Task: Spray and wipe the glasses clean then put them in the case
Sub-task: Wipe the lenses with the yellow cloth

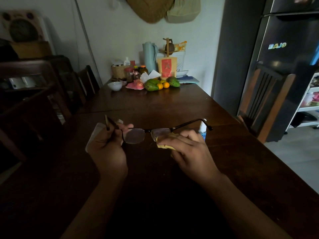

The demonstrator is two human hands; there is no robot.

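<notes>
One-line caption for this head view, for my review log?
Left hand holds the glasses by a temple while the right hand rubs a yellow cloth on one lens above the wooden table.

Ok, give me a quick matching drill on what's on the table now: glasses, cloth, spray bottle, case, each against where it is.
Things:
1. glasses
2. cloth
3. spray bottle
4. case

Places:
A. standing on the table behind the right hand
B. lying behind the left hand
C. held at one end by the left hand
D. pressed on a lens by the right hand

Pairs: 1-C, 2-D, 3-A, 4-B
</notes>
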